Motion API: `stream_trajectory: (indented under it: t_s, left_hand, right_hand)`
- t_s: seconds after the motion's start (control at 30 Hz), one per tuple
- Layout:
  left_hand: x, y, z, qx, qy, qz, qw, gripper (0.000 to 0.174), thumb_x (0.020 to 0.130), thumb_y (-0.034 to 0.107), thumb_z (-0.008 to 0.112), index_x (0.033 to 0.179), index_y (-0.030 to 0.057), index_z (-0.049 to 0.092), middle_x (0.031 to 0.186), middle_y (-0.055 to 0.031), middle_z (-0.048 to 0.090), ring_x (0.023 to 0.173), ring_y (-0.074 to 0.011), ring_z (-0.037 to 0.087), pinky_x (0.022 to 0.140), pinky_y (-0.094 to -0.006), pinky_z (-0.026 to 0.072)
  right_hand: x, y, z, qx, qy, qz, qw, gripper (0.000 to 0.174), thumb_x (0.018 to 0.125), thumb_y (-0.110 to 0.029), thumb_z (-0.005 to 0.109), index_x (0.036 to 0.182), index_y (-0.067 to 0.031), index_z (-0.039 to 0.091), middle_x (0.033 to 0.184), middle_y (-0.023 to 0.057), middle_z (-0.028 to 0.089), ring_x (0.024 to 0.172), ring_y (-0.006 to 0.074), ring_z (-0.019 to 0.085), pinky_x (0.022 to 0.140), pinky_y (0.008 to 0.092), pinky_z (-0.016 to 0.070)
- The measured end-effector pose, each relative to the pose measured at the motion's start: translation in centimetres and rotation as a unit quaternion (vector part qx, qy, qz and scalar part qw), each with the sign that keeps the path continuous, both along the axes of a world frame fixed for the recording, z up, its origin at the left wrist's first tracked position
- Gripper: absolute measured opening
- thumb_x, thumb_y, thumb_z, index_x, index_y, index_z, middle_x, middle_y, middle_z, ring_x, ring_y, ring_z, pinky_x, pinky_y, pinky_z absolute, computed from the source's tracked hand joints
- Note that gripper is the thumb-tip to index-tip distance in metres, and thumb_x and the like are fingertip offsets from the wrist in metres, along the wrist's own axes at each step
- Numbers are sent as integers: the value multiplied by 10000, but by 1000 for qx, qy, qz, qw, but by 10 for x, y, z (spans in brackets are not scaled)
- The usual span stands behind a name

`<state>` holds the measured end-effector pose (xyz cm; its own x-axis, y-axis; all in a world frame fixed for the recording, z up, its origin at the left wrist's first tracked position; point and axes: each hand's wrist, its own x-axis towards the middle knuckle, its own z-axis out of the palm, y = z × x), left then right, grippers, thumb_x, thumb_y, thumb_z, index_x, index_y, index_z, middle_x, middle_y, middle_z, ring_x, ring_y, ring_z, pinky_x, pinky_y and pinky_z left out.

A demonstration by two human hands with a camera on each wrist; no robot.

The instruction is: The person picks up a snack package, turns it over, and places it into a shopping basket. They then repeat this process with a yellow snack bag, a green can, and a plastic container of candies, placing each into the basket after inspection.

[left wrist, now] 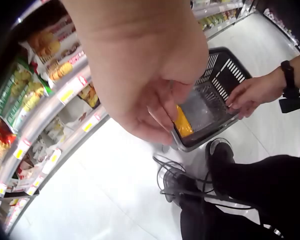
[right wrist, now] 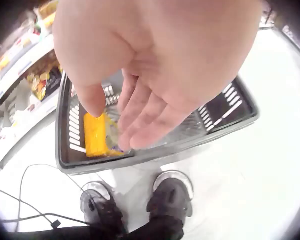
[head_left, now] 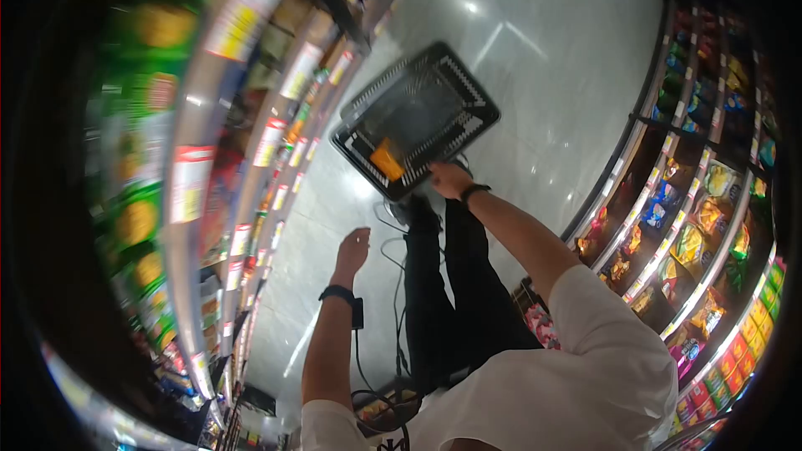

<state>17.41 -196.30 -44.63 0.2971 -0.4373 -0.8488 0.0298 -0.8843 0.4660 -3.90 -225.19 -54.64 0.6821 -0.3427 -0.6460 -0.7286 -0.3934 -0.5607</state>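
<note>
A black shopping basket (head_left: pixel 459 75) with slotted walls is just in front of the person's shoes. Inside it, at the near left end, lies a yellow-orange package (head_left: pixel 386 160). My right hand (head_left: pixel 451 179) is over the basket's near rim; in the right wrist view its fingers (right wrist: pixel 147 117) stretch loosely down across the opening, close beside the yellow package (right wrist: pixel 95 135), and grip nothing. My left hand (head_left: pixel 354 252) hangs in the air to the left of the basket, its fingers loosely curled with nothing in them.
Shelves with price tags and snack packets (head_left: pixel 150 217) run close along the left. More shelves of bagged snacks (head_left: pixel 689 242) curve along the right. Dark cables (left wrist: pixel 177 175) hang about the shoes (left wrist: pixel 220 150). Pale, shiny floor (head_left: pixel 576 58) lies between the shelves.
</note>
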Motion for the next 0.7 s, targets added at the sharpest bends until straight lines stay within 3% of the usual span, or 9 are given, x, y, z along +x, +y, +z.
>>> stream_trajectory:
  t_s: [0.1, 0.13, 0.17, 0.2, 0.27, 0.4, 0.53, 0.6, 0.7]
  left_hand:
    - [12, 19, 49, -83, -33, -23, 996, 409, 1076, 278, 481, 1287, 12, 709, 1201, -155, 755, 950, -246, 750, 837, -361, 584]
    - [9, 16, 95, -89, 8, 73, 993, 422, 1088, 294, 461, 1298, 28, 711, 1244, -139, 743, 969, -217, 740, 809, -347, 577]
    - [1, 1, 157, -53, 15, 149, 987, 428, 1097, 314, 450, 1309, 52, 714, 1265, -102, 740, 969, -195, 729, 791, -333, 565]
    - [-7, 6, 199, -113, 31, 179, 977, 439, 1103, 341, 448, 1319, 63, 712, 1254, -72, 744, 968, -181, 721, 785, -325, 556]
    - [-24, 19, 278, -74, 43, 224, 971, 429, 1051, 335, 516, 1315, 62, 715, 1169, -85, 768, 998, -187, 716, 789, -332, 562]
    - [-83, 90, 312, -28, -8, 280, 960, 444, 1027, 327, 521, 1298, 27, 705, 1158, -149, 768, 971, -238, 737, 773, -358, 572]
    - [-122, 121, 321, 40, 70, 329, 941, 483, 1027, 336, 515, 1340, -2, 658, 1184, -175, 764, 927, -285, 749, 755, -378, 569]
    - [-134, 129, 326, 19, 49, 327, 944, 497, 1032, 343, 508, 1366, -2, 637, 1196, -178, 762, 913, -288, 749, 747, -382, 563]
    - [-150, 127, 334, -18, 22, 339, 940, 515, 1049, 362, 489, 1393, 1, 617, 1191, -175, 764, 892, -281, 747, 740, -378, 552]
  right_hand:
    - [-37, -44, 115, -69, -26, -48, 996, 248, 954, -255, 600, 1028, -25, 654, 983, 219, 721, 1015, 434, 686, 863, 528, 551]
    - [-60, -55, 120, -100, -27, -39, 994, 236, 960, -251, 607, 1017, -31, 671, 962, 200, 733, 975, 435, 699, 833, 521, 558]
    - [-69, -64, 164, -101, -59, -132, 984, 216, 966, -226, 620, 1052, -42, 696, 952, 189, 743, 915, 430, 711, 817, 494, 572]
    - [-74, -76, 205, -88, -112, -156, 978, 177, 969, -166, 635, 1082, -58, 716, 933, 159, 755, 857, 356, 732, 797, 429, 583]
    - [-80, -93, 273, 14, -170, -222, 960, 145, 1012, -99, 613, 1098, -42, 714, 884, 82, 746, 822, 148, 716, 724, 310, 579]
    - [-79, -107, 394, 73, -253, -297, 918, 163, 1039, -74, 573, 1112, -14, 705, 931, 53, 728, 830, 129, 695, 718, 287, 583]
    - [-46, -111, 441, 74, -330, -263, 904, 151, 1045, -64, 590, 1139, -11, 695, 956, 53, 720, 874, 121, 692, 739, 272, 578]
    - [-12, -102, 445, 91, -362, -202, 905, 153, 1035, -62, 608, 1155, -18, 691, 972, 39, 714, 891, 108, 682, 764, 266, 568]
    - [53, -86, 512, 94, -432, -74, 894, 186, 998, -74, 677, 1175, -18, 676, 1005, 21, 705, 927, 98, 663, 820, 271, 555]
